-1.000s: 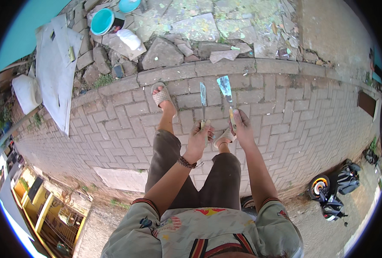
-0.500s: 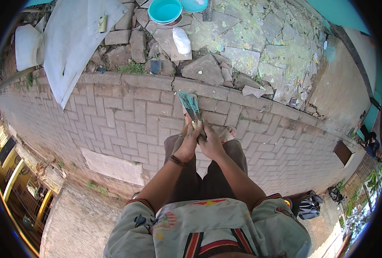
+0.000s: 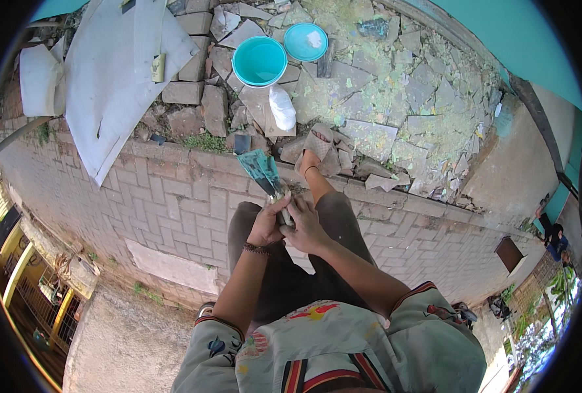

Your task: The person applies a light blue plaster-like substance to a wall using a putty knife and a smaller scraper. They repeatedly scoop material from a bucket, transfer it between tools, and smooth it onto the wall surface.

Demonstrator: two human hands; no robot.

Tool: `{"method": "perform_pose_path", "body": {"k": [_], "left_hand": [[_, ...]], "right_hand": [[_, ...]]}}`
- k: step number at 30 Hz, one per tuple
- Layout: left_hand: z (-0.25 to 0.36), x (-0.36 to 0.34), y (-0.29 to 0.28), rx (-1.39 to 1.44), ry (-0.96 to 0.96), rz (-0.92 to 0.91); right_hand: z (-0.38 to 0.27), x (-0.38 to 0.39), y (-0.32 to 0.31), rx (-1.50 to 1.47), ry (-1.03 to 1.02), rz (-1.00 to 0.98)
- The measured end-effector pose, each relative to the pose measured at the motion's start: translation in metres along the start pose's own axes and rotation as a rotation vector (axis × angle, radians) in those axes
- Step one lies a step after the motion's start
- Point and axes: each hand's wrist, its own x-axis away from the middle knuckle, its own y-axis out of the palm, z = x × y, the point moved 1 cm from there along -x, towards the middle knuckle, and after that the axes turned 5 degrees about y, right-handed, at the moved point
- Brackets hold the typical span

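Note:
My left hand and my right hand are together above my knees. Both are closed around the pale handles of what look like two putty knives, held against each other. Their broad blades are smeared with teal paint and point away from me, toward the stone edge. The fingers cover most of the handles, so which hand grips which one is partly hidden. Beyond the blades stands a turquoise-lined bucket, with its turquoise lid lying beside it. A white plastic bag rests just in front of the bucket.
My right foot, in a sandal, is on the broken stone slabs past the kerb. Brick paving runs under me. A white sheet with a small pale green container lies far left. At the right, a person sits.
My right foot has stepped up from the paving onto the stones. Both hands, still holding the putty knives, have shifted left and slightly nearer. The bucket and lid show lower in view.

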Motion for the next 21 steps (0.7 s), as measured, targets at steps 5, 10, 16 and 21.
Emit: {"method": "perform_pose_path", "body": {"k": [5,10,16,21], "left_hand": [[0.028,-0.032,0.032,0.108,0.062,0.066],[0.051,-0.058,0.023,0.040,0.011,0.098],[0.081,-0.094,-0.010,-0.133,0.021,0.177],[0.111,-0.107,-0.034,-0.125,0.045,0.249]], "right_hand": [[-0.005,-0.049,-0.048,0.044,0.022,-0.044],[-0.008,-0.079,-0.060,0.103,0.028,-0.110],[0.037,-0.131,-0.076,-0.442,0.344,-0.050],[0.145,-0.170,-0.069,-0.427,0.678,0.292]]}}
